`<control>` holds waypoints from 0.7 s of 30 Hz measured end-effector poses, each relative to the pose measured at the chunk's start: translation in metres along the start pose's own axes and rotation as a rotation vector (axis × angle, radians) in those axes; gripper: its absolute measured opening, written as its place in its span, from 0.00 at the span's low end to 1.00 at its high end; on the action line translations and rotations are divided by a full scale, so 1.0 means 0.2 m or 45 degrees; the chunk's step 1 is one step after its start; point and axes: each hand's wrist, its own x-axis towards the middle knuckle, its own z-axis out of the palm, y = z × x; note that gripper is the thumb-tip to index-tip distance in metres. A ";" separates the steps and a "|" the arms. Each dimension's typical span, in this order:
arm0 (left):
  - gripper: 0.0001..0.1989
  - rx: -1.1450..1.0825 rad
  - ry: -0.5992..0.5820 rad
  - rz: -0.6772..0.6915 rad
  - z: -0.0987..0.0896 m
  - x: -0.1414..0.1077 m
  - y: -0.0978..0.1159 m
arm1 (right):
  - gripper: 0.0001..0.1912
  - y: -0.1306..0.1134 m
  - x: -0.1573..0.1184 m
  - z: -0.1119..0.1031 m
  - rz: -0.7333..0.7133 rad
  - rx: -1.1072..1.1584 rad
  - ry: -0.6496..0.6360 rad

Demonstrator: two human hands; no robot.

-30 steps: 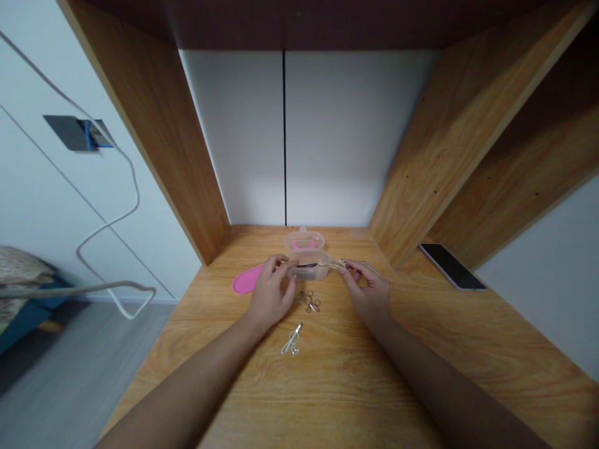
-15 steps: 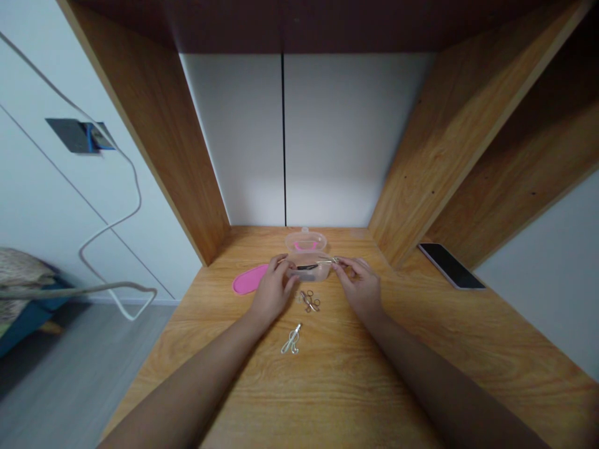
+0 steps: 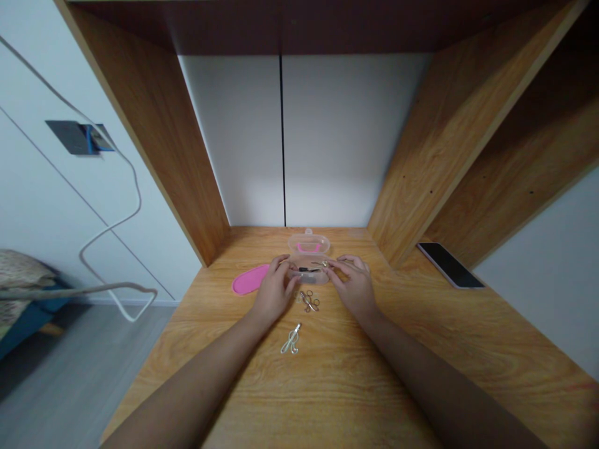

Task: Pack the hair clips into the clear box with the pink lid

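Observation:
A clear plastic box [image 3: 307, 279] stands on the desk with its lid [image 3: 309, 239] swung back and a pink handle on the lid. My left hand [image 3: 275, 285] is closed around the box's left end. Inside lie a black-handled tool [image 3: 306, 270] and a thin metal tool with a gold-toned end [image 3: 322, 264]. At the right end, my right hand [image 3: 353, 284] has its fingers apart, tips beside the metal tool's end and the box rim. In front of the box are small scissors [image 3: 309, 302], overlapping other metal. Closer to me lies a silver eyelash curler [image 3: 291, 340].
A pink oval tray or lid [image 3: 249, 280] lies left of the box, partly behind my left hand. A phone [image 3: 449, 265] rests at the right by the wooden upright [image 3: 421, 187]. A white panel [image 3: 327, 143] closes the back, and a cable [image 3: 135, 181] hangs at left.
The thin metal tool, pinched in my right fingers before, now sits lower in the box. My right hand has shifted slightly left, its fingers more spread. The box has moved slightly right.

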 end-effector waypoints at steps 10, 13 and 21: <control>0.06 0.019 -0.002 0.004 0.00 0.00 -0.02 | 0.13 0.00 0.00 0.00 0.009 0.038 -0.130; 0.07 0.035 0.010 -0.003 0.00 0.00 -0.04 | 0.14 0.01 0.00 -0.01 -0.050 0.056 -0.155; 0.08 0.001 0.022 0.026 -0.01 0.00 -0.03 | 0.14 0.00 -0.01 -0.04 -0.252 0.057 -0.189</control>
